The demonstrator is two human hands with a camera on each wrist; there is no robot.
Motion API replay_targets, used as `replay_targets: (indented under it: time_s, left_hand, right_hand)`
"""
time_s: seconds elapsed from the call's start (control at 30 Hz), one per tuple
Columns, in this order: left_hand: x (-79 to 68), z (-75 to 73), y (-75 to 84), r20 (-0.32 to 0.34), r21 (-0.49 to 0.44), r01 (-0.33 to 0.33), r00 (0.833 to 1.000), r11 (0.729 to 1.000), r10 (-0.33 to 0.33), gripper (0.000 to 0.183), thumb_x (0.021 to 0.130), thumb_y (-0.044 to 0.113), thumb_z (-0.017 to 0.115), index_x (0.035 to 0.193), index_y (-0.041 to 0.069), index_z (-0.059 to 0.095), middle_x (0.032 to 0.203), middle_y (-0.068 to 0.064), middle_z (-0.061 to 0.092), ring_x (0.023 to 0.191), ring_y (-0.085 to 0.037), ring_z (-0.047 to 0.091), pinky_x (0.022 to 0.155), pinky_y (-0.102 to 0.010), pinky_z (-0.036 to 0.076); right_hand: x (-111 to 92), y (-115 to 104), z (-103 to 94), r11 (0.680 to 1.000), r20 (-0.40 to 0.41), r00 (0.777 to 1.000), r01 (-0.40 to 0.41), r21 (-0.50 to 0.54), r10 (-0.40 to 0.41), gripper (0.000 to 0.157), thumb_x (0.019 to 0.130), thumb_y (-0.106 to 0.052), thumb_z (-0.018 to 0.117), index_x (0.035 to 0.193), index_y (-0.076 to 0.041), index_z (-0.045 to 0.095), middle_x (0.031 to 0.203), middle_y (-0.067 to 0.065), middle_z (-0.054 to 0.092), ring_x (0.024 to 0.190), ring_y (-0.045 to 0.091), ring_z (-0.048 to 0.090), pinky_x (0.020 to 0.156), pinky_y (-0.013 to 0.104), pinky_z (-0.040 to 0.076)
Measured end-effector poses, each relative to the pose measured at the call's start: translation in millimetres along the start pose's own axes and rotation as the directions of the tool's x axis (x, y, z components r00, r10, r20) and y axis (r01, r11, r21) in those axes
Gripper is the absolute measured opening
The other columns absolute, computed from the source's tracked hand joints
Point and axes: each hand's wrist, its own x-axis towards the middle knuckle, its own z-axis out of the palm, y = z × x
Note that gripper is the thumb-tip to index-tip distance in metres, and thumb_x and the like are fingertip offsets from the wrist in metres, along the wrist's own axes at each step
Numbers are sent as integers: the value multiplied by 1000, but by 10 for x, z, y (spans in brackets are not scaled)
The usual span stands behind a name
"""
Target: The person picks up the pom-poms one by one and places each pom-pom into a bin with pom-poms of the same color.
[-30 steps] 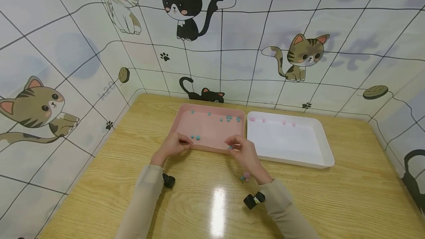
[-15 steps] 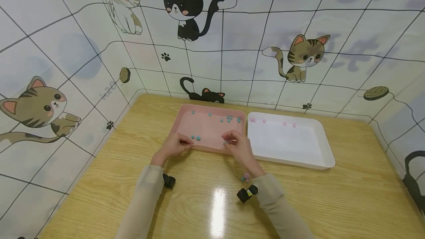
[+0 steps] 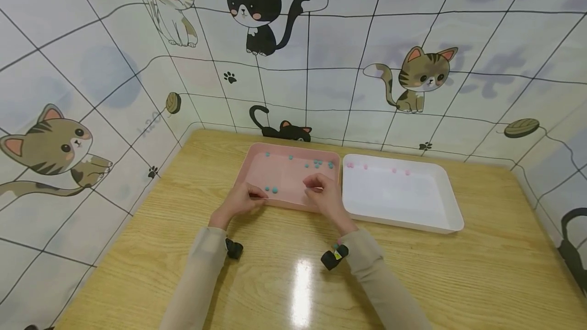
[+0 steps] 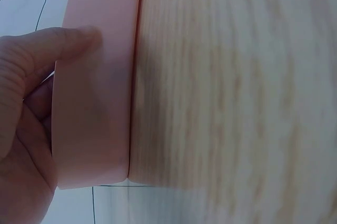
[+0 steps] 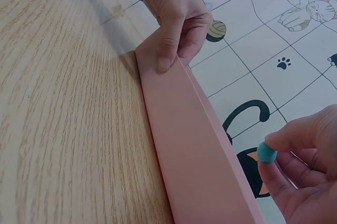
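Over pink tray (image 3: 290, 180) — right hand (image 3: 326, 198) pinches teal ball (image 5: 267, 152); left hand (image 3: 240, 199) grips wall (image 4: 92, 129).

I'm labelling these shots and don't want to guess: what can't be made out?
Head view: balls on the table, partly covered by the right sleeve and black wrist camera; their number is unclear.
Left wrist view: some fingertips of the left hand, behind the wall of the pink tray.
Right wrist view: part of the right hand, cut off by the picture's edge.

right hand (image 5: 313, 174) cut off in its wrist view, small balls (image 3: 336, 246) partly hidden by right sleeve (image 3: 369, 256)
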Motion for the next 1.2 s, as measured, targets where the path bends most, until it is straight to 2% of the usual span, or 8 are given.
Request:
replay_targets:
  time_s: [0.17,0.73,0.97,1.2]
  left_hand:
    - [0,-3,1,1,-10,9,1000,1000,-9,5,80,0,71,83,1,75,83,-8,71,78,-18,65,69,-26,52]
    - [5,1,9,-15,24,-2,1000,1000,2,4,80,2,72,82,2,76,80,-6,71,74,-15,64,67,-24,51]
    - [11,-1,-5,-11,11,-20,1000,1000,20,4,80,1,71,82,2,75,79,-8,71,73,-16,65,65,-23,52]
    - [7,1,-4,-9,11,-16,1000,1000,16,4,80,3,72,82,2,75,80,-7,71,73,-15,65,65,-23,52]
  right_hand:
    - [53,33,51,1000,-8,1000,19,-9,-19,16,79,14,64,93,6,63,93,19,63,89,32,61,82,39,52]
    - [180,39,124,998,-81,996,-35,-43,32,15,81,8,67,95,4,65,95,16,64,91,28,61,82,35,52]
    - [150,5,50,1000,-56,998,-31,8,31,15,82,8,64,96,5,63,98,18,63,95,30,59,86,37,50]
    - [21,-51,-91,1000,-36,999,9,-20,-9,14,81,6,66,95,4,64,96,17,64,94,29,62,82,33,52]
